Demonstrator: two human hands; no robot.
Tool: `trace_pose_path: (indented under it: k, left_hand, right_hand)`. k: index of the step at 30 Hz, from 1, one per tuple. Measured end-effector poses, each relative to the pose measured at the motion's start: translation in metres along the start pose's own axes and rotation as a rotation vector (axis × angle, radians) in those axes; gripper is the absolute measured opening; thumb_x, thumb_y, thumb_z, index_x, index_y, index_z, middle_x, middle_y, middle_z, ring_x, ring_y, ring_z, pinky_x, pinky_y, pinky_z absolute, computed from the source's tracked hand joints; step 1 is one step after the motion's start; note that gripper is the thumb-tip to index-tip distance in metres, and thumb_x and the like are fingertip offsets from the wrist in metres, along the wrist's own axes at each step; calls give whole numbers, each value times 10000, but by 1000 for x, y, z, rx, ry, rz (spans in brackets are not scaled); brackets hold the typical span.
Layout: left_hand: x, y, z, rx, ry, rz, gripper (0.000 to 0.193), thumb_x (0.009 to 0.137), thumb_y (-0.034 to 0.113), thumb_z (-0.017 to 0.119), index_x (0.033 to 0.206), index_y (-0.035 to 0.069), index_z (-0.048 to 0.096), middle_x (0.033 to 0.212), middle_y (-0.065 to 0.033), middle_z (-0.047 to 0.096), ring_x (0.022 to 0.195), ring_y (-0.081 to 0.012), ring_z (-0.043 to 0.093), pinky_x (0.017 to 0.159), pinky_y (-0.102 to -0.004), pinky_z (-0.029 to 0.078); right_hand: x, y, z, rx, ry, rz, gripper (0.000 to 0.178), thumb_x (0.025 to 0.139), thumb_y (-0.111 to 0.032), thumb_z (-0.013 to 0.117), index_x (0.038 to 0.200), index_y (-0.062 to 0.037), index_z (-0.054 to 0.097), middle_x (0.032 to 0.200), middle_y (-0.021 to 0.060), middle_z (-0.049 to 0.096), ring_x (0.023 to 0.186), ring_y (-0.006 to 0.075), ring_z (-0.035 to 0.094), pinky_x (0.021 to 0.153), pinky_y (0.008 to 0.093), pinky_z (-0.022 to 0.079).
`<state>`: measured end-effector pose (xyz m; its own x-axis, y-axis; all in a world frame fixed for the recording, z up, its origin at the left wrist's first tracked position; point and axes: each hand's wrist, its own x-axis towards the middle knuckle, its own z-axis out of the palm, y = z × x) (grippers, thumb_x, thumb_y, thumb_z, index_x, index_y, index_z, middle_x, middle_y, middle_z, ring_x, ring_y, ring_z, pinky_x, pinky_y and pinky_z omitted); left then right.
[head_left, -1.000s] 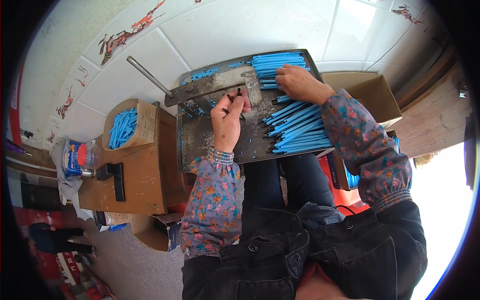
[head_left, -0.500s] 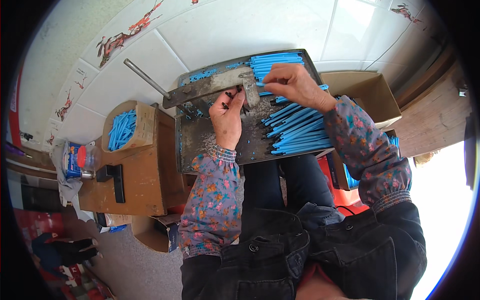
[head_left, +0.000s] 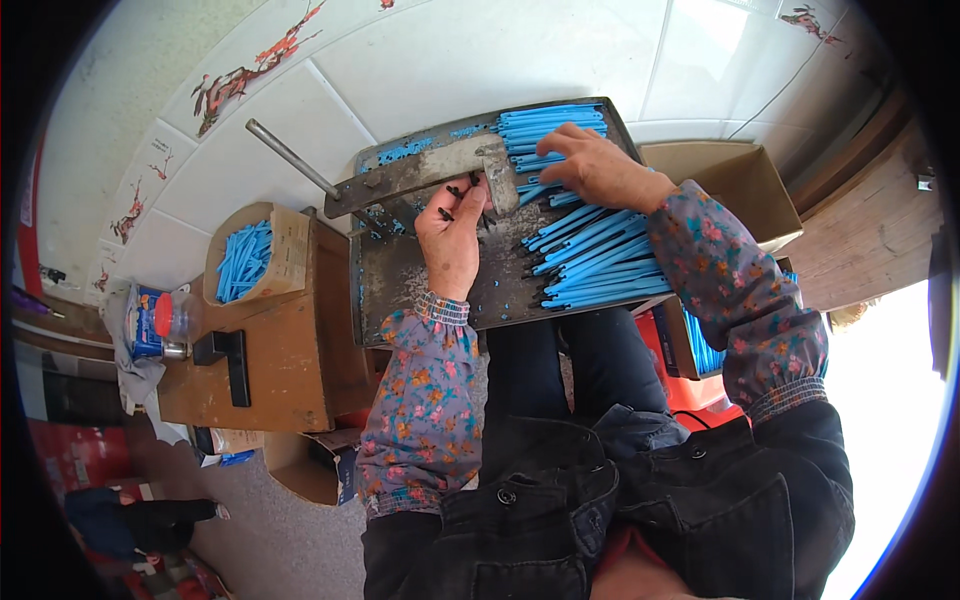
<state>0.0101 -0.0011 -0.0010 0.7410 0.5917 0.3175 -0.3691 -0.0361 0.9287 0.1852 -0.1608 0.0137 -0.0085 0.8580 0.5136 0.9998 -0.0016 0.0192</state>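
Observation:
My left hand [head_left: 452,240] is closed on several small black pieces [head_left: 447,214], whose dark ends stick out between the fingers. It is beside the head of a metal hand press [head_left: 440,168], which hides some of the fingertips. My right hand [head_left: 603,172] hovers just right of the press head, thumb and index finger apart, over thin blue plastic sticks. One pile of blue sticks [head_left: 600,262], some with black ends, lies below that hand. Another stack of blue sticks [head_left: 552,122] lies behind it. Both sit in a dark metal tray [head_left: 420,290] dotted with blue scraps.
Left of the tray, a wooden cabinet [head_left: 262,350] carries a cut-down carton [head_left: 292,255] of blue pieces, a red-lidded jar [head_left: 178,315] and a black angled bracket [head_left: 238,368]. An open cardboard box [head_left: 735,185] stands at right. The press lever [head_left: 292,158] juts leftward. A person [head_left: 135,522] appears at lower left.
My right hand has moved slightly right, away from the press head, and its thumb and finger have parted. My left hand has barely shifted. The person at lower left has moved.

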Motion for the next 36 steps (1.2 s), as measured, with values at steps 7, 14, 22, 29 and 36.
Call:
trace_pose_path:
  k: [7, 14, 22, 29, 36]
  left_hand:
    - [-1, -3, -4, -31, -13, -10, 152, 902, 73, 613, 993, -47, 631, 849, -18, 638, 777, -76, 564, 718, -226, 459]
    - [-4, 3, 1, -75, 42, -41, 158, 896, 67, 619, 1005, -46, 635, 834, -11, 632, 738, -69, 549, 679, -209, 437]
    - [0, -3, 2, -33, 9, -27, 139, 894, 43, 607, 998, -46, 635, 810, -13, 634, 719, -63, 546, 661, -212, 440]
    - [0, -1, 2, -6, -22, 13, 132, 898, 51, 602, 983, -44, 634, 784, -8, 630, 716, -60, 538, 657, -208, 432]
    - [-1, -3, -3, 137, -30, 13, 162, 927, 122, 585, 981, -22, 636, 750, 5, 615, 686, -59, 515, 646, -206, 418]
  right_hand:
    - [14, -17, 5, 141, -155, 28, 183, 705, -13, 652, 873, -76, 687, 917, 55, 571, 972, 254, 524, 787, 355, 481]
    - [17, -23, 0, 127, -66, 22, 61, 772, -39, 630, 828, -24, 647, 833, 70, 560, 823, 238, 546, 681, 354, 467]
    - [30, -50, -13, 1071, 42, 665, 134, 784, -133, 684, 839, -12, 669, 691, 57, 616, 566, 160, 529, 538, 316, 447]
    - [33, -38, -18, 1300, -145, 784, 94, 848, -85, 648, 861, 9, 648, 662, -14, 566, 608, 64, 487, 551, 235, 418]
    - [36, -24, -22, 769, -62, 334, 128, 830, -107, 679, 804, 14, 648, 671, 2, 582, 621, 59, 484, 570, 227, 422]
